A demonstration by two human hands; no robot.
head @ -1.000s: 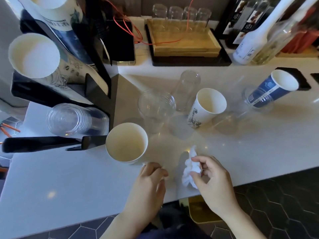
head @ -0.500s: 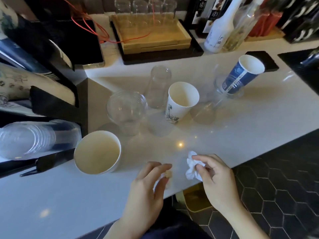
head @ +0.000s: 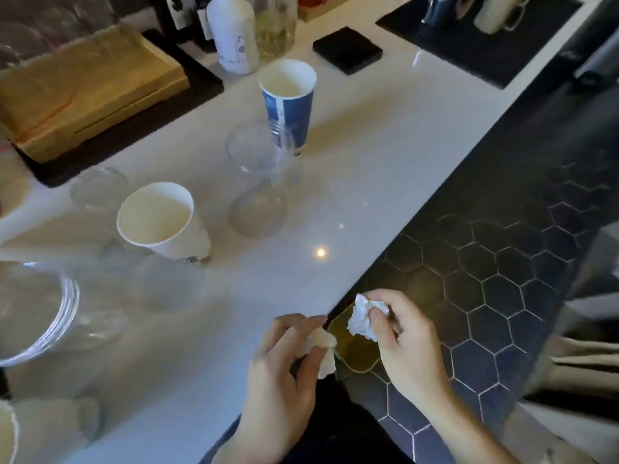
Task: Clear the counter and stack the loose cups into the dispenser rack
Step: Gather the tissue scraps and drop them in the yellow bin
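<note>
Below me, the white bench (head: 351,169) carried loose cups: a blue paper cup (head: 288,102), a white paper cup (head: 160,222), clear plastic cups (head: 258,182); all probably light, crushable, best held mid-wall. My left hand (head: 278,390) pinched a tissue scrap (head: 323,349); my right hand (head: 402,343) clamped a crumpled tissue (head: 361,318), past the bench edge.

White glossy stone tabletop (head: 361,182) w/ loose cups: blue-and-white paper cup (head: 287,105) upright toward the back, clear plastic cup (head: 259,182) lying on its side just in front, white paper cup (head: 163,221) tipped at left. Black square mat (head: 347,50) + white plastic bottle (head: 232,33) along rear edge; wooden tray (head: 83,85) on black base, back left.
</note>
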